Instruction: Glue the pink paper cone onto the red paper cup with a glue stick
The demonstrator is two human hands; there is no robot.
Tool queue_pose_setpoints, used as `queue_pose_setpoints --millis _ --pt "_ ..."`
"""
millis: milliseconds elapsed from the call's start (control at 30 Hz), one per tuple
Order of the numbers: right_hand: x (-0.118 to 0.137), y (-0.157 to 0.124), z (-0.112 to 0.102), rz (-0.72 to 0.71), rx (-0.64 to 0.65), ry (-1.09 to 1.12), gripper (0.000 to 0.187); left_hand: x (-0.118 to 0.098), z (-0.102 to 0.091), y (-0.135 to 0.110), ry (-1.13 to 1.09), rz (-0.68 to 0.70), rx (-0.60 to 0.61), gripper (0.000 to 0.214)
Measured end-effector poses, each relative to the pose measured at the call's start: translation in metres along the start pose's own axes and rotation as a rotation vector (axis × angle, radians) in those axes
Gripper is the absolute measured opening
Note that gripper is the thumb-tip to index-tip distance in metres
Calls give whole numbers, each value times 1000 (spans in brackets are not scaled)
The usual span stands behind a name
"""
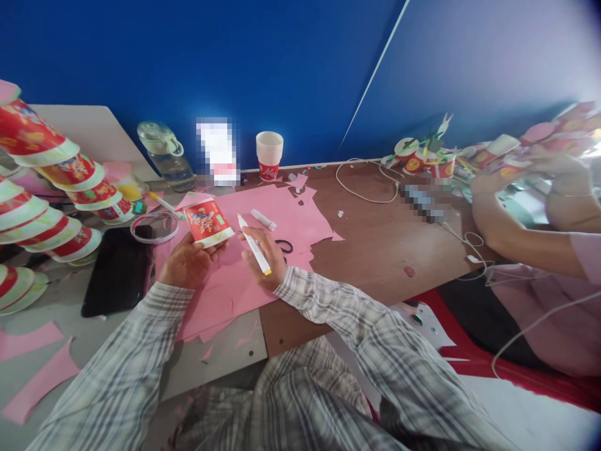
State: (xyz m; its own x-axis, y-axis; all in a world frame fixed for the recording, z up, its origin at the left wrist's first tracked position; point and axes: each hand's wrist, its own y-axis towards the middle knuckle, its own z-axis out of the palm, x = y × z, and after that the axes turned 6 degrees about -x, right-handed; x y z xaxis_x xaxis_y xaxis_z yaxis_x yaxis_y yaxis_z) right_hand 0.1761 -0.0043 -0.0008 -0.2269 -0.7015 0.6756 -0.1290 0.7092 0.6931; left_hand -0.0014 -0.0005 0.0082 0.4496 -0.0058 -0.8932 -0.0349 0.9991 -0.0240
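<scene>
My left hand [188, 264] is closed round the underside of a red printed paper cup [207, 220], which lies tilted on its side with its pale rim toward me. In my right hand [265, 263] a white marker [254, 243] with yellow ends is gripped between the fingers. The marker is just right of the cup, apart from it. A white marker cap [263, 219] rests beyond it on pink paper sheets [220, 300] spread under both hands. A black looped shape [284, 246] shows beside my right hand.
Stacks of decorated cups [70, 163] lean at the left, near a dark phone [117, 269] and a tape roll [154, 228]. Behind stand a water bottle [168, 156] and a cup stack [269, 156]. A white cable [357, 194] crosses the brown table; another person's arms [511, 219] work at right.
</scene>
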Motion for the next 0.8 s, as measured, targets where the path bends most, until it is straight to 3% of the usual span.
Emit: queue_pose_setpoints --millis 500,800 --pt "-1 -1 1 27 16 12 41 -4 4 -3 -4 -21 51 38" --pt "0 0 -1 -26 56 42 46 -5 4 -5 67 -47 103 46"
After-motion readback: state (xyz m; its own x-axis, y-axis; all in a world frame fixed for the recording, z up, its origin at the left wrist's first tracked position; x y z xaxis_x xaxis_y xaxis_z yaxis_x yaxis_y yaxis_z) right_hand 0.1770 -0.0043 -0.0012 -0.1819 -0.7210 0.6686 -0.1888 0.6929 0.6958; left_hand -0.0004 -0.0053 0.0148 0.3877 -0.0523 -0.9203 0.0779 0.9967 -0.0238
